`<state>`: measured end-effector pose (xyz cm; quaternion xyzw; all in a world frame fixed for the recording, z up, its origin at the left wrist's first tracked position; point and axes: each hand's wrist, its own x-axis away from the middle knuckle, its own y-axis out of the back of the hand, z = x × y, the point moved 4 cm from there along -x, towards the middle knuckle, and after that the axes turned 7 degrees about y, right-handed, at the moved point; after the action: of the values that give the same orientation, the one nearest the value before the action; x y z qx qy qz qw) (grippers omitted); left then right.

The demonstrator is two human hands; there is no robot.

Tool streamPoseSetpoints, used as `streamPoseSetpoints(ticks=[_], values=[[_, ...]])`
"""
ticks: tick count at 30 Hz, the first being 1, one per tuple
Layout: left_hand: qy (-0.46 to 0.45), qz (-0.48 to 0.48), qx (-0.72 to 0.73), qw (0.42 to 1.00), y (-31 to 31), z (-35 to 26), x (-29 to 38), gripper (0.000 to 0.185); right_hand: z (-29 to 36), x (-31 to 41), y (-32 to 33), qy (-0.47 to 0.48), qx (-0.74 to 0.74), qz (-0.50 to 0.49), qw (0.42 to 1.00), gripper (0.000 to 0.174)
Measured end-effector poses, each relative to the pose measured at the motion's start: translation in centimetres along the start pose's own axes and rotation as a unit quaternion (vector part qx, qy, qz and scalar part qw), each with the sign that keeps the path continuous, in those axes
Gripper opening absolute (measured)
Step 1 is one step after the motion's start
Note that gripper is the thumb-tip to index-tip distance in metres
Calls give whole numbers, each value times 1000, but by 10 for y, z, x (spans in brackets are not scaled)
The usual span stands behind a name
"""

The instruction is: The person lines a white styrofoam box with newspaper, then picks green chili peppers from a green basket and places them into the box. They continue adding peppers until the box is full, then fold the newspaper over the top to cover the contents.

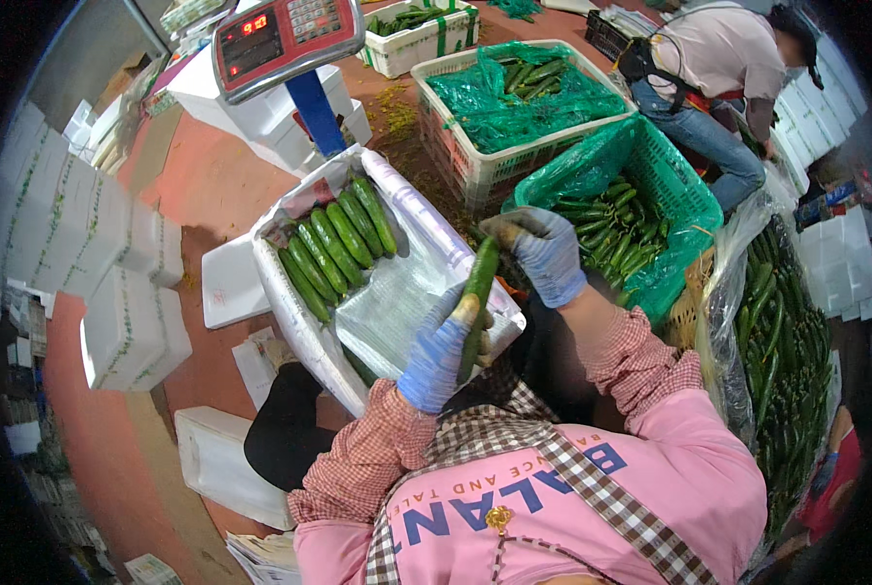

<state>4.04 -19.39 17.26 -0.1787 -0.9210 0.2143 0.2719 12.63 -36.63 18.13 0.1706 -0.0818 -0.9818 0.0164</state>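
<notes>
My left hand [439, 355], in a blue knit glove, is closed around the lower part of a green cucumber [482, 281], held upright-slanted over the near right side of a lined white foam box [297, 355]. My right hand [542, 248], gloved alike, is by the cucumber's upper end; its fingertips are curled, and whether they grip anything is unclear. Inside the box a row of several cucumbers [324, 252] lies side by side at the far left end, on a clear plastic sheet [399, 300]. Part of another cucumber shows under the plastic near the close wall.
A scale display [286, 44] on a blue post stands behind the box. To the right are a green-lined crate [681, 175] of cucumbers, a white crate [472, 150] and a plastic-lined heap of cucumbers [779, 351]. White foam boxes [132, 329] stand left. A co-worker [721, 58] bends at upper right.
</notes>
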Motion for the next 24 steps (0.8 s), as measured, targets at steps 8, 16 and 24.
streamPoseSetpoints(ticks=[8,16,24], values=[[-101,-35,108,988,26,-15,-34,46,-43,-20,49,-207,516,158,816,93],[-296,-170,-364,866,111,-77,-121,54,-21,-3,-84,-182,25,182,966,68],[-150,-222,-810,522,199,-81,-147,58,-97,-83,-160,-104,537,345,763,51]])
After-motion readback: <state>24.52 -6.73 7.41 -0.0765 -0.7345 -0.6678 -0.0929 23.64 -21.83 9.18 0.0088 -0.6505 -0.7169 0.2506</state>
